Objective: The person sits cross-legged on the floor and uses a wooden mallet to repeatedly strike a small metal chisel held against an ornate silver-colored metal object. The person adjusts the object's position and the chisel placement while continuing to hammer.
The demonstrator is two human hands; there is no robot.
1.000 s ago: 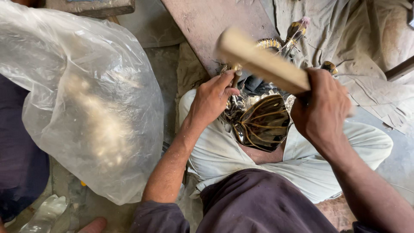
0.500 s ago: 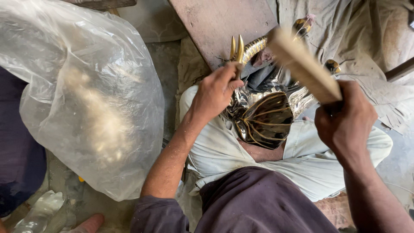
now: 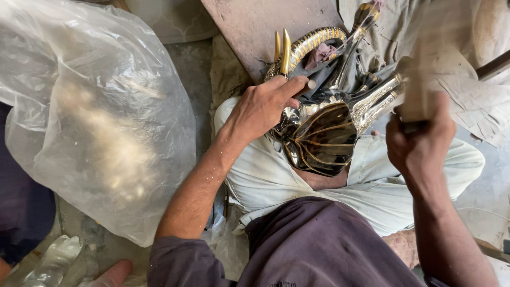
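Resting in the person's lap, the shiny metal swan figure (image 3: 319, 133) is pinned by the left hand (image 3: 260, 109), grip clamped at its neck. The right hand (image 3: 419, 143), beside the figure, clenches a blurred wooden mallet (image 3: 425, 69); a stray blow could dent the metal or hit fingers.
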